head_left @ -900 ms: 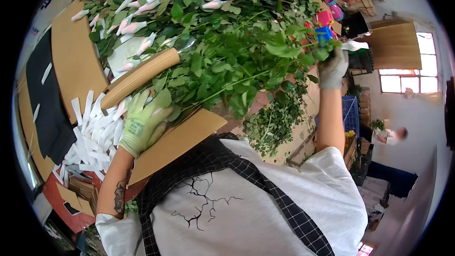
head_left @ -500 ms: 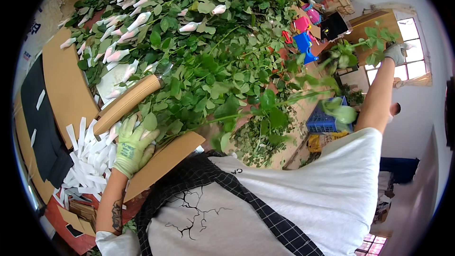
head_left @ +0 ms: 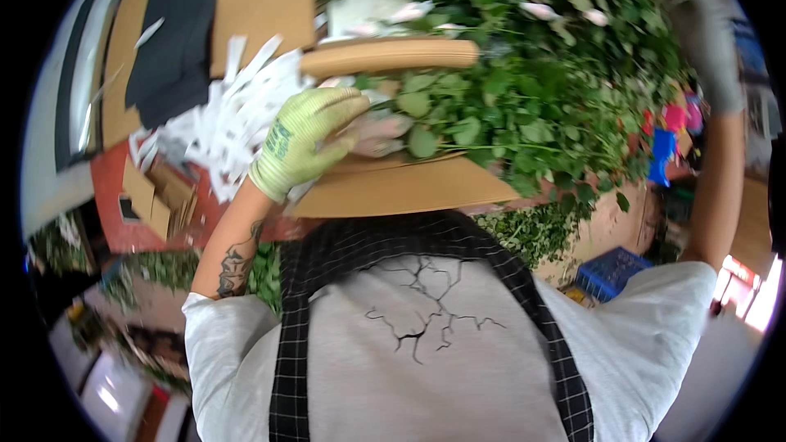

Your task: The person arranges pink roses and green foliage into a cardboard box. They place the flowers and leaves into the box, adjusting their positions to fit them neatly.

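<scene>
My left hand (head_left: 299, 135), in a yellow-green glove, lies at the pale wrapped flower heads (head_left: 385, 128), fingers stretched out and thumb apart. Their leafy stems (head_left: 508, 110) run to the right. The heads lie between a brown cardboard sheet (head_left: 409, 190) on the near side and a rolled cardboard edge (head_left: 393, 55) on the far side. At the upper right, my right hand (head_left: 696, 20), in a grey glove, is smeared by motion at the edge of the leafy pile (head_left: 589, 57). Its fingers and anything in them cannot be made out.
White strips (head_left: 237, 119) lie heaped left of my left hand. Dark sheets (head_left: 173, 33) and cardboard (head_left: 264, 8) are beyond them on the red table (head_left: 109, 188). Small cardboard pieces (head_left: 160, 196) sit near a dark phone-like object. A blue crate (head_left: 610, 272) stands at the lower right.
My view has turned to the right. My right hand, earlier stretched far out with a leafy stem trailing near it, is now over by the pile's far right. My left hand stays at the flower heads.
</scene>
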`<state>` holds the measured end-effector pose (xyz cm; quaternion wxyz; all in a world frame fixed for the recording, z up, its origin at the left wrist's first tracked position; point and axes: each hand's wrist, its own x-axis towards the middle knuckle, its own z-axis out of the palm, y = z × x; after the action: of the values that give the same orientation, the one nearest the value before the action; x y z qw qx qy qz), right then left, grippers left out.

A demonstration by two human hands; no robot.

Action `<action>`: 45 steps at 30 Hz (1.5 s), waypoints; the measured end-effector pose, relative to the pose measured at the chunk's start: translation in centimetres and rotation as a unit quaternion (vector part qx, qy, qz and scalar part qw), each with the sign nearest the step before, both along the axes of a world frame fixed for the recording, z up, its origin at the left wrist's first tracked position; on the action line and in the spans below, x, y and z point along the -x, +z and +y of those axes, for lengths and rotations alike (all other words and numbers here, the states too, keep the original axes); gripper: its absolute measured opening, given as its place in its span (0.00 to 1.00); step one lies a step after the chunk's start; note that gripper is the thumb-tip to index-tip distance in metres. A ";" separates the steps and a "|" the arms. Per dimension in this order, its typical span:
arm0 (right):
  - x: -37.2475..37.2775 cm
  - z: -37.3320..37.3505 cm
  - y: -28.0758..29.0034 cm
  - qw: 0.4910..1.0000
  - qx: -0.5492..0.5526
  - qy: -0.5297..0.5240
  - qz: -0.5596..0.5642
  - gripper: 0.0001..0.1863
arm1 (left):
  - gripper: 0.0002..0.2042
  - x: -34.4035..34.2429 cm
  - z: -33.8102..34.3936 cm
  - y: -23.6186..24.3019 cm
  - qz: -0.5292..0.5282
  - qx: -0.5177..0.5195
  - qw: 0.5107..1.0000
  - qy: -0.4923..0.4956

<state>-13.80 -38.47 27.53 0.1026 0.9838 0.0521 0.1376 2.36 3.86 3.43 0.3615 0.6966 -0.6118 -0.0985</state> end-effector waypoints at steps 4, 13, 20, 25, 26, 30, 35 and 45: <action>-2.4 17.8 -16.3 0.890 -0.295 0.146 0.316 0.08 | 0.19 -0.5 3.2 -1.6 0.019 -0.043 0.999 -0.002; -3.2 23.7 -24.3 0.902 -0.199 0.071 0.375 0.10 | 0.10 -1.0 0.8 -6.5 -0.065 -0.014 0.996 0.065; -3.3 23.4 -25.7 0.880 -0.296 0.130 0.348 0.11 | 0.10 -2.2 0.4 -7.3 0.004 -0.019 0.999 0.030; -3.7 23.9 -27.7 0.867 -0.319 0.120 0.364 0.10 | 0.08 -2.3 0.4 -6.8 0.021 0.005 0.999 0.024; -3.6 23.9 -27.7 0.861 -0.317 0.114 0.381 0.10 | 0.09 -2.0 1.1 -6.1 0.049 -0.031 0.996 0.069; -3.7 23.8 -27.1 0.854 -0.314 0.102 0.401 0.10 | 0.12 -1.0 4.9 -3.9 0.127 -0.165 0.972 0.114; -3.7 24.0 -27.4 0.853 -0.317 0.115 0.399 0.12 | 0.14 0.0 4.8 -5.9 0.031 -0.211 0.977 0.008; -3.2 23.4 -29.7 0.850 -0.348 0.118 0.378 0.19 | 0.12 -1.7 5.8 -7.5 0.113 -0.152 0.979 -0.070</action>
<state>-10.63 -15.06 -2.14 -0.2914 0.9175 0.1514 -0.2246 4.07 9.70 -4.09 0.3107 0.6834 -0.5918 -0.2936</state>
